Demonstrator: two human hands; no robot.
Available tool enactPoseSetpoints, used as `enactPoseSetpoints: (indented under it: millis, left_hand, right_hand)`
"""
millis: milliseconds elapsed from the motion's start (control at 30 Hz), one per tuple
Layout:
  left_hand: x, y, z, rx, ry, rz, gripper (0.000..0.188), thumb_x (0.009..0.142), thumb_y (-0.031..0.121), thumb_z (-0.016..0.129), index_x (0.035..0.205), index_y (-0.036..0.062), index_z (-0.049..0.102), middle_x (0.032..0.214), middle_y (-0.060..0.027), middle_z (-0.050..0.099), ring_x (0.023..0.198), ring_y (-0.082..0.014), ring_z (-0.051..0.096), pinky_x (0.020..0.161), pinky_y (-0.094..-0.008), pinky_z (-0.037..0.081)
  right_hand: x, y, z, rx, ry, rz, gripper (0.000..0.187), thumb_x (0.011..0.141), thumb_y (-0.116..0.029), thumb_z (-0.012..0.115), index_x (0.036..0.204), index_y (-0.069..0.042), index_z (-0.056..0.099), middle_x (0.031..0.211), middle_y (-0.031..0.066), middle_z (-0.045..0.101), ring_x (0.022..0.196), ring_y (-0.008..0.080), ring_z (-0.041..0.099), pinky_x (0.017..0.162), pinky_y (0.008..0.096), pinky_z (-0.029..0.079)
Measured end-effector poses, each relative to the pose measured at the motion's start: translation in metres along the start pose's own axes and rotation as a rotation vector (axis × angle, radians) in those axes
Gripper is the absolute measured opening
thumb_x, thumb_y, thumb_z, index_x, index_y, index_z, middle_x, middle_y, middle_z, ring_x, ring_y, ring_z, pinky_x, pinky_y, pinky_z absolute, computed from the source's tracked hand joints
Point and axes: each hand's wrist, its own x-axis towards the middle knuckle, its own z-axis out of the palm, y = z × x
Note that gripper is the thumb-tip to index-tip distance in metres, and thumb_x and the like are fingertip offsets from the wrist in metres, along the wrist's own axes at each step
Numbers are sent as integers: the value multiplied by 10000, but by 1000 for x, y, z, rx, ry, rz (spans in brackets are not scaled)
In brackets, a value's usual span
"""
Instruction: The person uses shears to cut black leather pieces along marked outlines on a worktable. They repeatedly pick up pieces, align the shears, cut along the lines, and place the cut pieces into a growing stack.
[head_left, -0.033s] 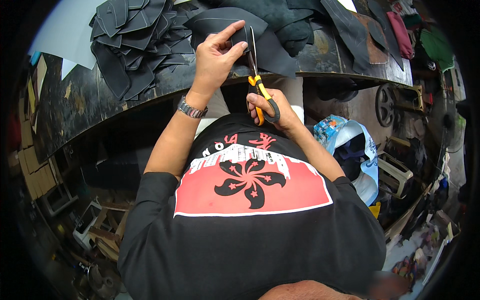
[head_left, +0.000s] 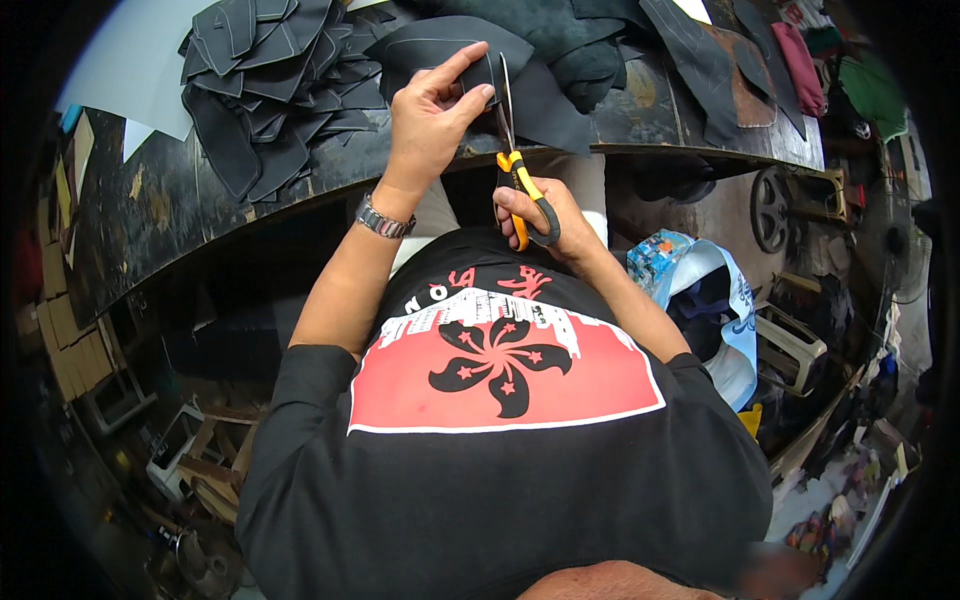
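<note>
Spread wide between thumb and forefinger, the left hand [head_left: 430, 105] lies on a dark sheet [head_left: 420, 50] just left of the scissors [head_left: 514, 165]; its remaining fingers are tucked back, and whether any reach beneath the sheet cannot be told. That flat spread likely steadies the material on both sides of the pale line drawn on it, with the fingertips beside the blades rather than between them. The right hand [head_left: 562, 215] is wrapped around the scissors' yellow-and-black handles, below the blades, probably so that these point away from the body, alongside the sheet's marked end. How far the blades are parted is hard to make out.

Left of the scissors, beyond the left hand, dark cut pieces [head_left: 265, 65] with pale outlines are heaped on the counter [head_left: 160, 205], perhaps set aside to leave working room. Crumpled dark material [head_left: 575, 60] lies up and right of the scissors. Farther right of them are long dark strips [head_left: 692, 70], a brown piece [head_left: 752, 95] and a pink item [head_left: 800, 70].
</note>
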Motion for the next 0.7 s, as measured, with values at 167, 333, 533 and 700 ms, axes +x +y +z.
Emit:
enactPoseSetpoints:
  millis: [167, 333, 533, 700]
  left_hand:
    - [0, 4, 4, -180, -16, -33, 440, 885, -5, 671, 1315, 28, 580, 1138, -86, 649, 928, -94, 637, 833, -258, 583]
    - [-5, 10, 9, -279, -14, -58, 443, 898, -3, 655, 1330, 18, 560, 1119, -82, 654, 928, -96, 638, 822, -262, 590]
    - [-8, 14, 12, -203, 54, 68, 449, 891, -6, 665, 1327, 57, 578, 858, 44, 494, 764, -27, 536, 788, -245, 604]
    - [-7, 15, 9, -228, 62, 64, 447, 871, -3, 687, 1305, 56, 598, 891, 20, 423, 782, -51, 563, 780, -254, 617]
  right_hand:
    - [1, -2, -1, -44, 23, -29, 364, 897, -382, 681, 860, -30, 596, 709, 37, 589, 589, 96, 581, 531, 225, 495]
    - [-2, -1, -2, -2, 20, -48, 375, 895, -394, 685, 858, -32, 593, 714, 34, 586, 602, 86, 578, 530, 214, 489]
    - [-4, -1, 1, 56, 15, -104, 366, 889, -386, 697, 841, -41, 584, 695, 26, 572, 572, 80, 559, 517, 211, 484]
    - [-2, 6, 3, 71, 74, -87, 343, 864, -350, 748, 791, -63, 575, 628, -5, 540, 495, 58, 509, 447, 198, 424]
